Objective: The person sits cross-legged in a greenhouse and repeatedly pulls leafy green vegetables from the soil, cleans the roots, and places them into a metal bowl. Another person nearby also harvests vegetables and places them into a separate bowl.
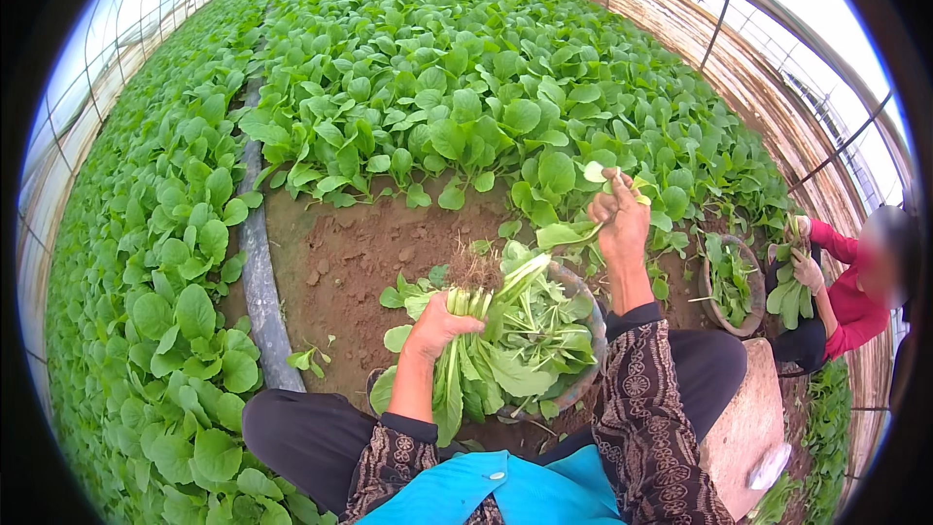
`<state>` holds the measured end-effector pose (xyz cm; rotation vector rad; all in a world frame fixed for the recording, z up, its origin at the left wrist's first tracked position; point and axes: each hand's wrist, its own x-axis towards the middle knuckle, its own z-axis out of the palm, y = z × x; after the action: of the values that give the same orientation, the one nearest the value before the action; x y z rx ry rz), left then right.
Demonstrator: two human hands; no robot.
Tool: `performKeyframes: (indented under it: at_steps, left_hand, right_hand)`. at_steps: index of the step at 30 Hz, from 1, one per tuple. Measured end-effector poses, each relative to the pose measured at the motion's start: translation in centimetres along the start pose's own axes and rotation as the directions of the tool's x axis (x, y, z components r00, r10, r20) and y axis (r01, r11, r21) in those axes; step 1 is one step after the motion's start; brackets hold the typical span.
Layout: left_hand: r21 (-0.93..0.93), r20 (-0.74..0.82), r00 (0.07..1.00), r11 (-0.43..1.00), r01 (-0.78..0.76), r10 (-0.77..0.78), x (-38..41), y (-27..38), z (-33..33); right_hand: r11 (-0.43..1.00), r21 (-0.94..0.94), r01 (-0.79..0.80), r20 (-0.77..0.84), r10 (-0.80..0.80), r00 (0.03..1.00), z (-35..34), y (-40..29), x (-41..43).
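Observation:
My left hand (439, 324) is closed round a bunch of leafy greens (461, 372), gripping the pale stems just under a tangle of soil-covered roots (474, 267); the leaves hang down over my lap side. Raised at the right, my right hand (619, 215) pinches a few loose leaves (568, 235), some yellowish, between thumb and fingers. Between and below the hands sits a round basin (594, 328) heaped with loose leaves and stems (539, 335). The bunch overlaps its left side.
Dense rows of growing greens (452, 73) stand ahead and to the left. A dark flat hose or plastic strip (262, 292) runs beside bare soil (350, 255). At right, a co-worker (849, 270) in red holds greens near another basin (756, 306). A pale block (751, 415) lies beside my knee.

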<state>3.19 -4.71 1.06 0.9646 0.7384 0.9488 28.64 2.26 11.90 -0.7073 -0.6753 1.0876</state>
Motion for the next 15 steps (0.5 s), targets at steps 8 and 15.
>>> performKeyframes:
  at_steps: [8,15]
  left_hand:
    - [-0.081,0.003,1.0,0.997,0.014,-0.014,0.7,-1.0,0.6]
    - [-0.076,-0.038,0.998,0.996,0.048,-0.051,0.4,-2.2,-0.2]
  right_hand:
    - [0.155,-0.988,0.017,0.089,0.471,0.878,-11.1,6.3,-3.1]
    - [0.872,-0.425,-0.245,0.296,0.389,0.872,-3.9,6.5,-6.8]
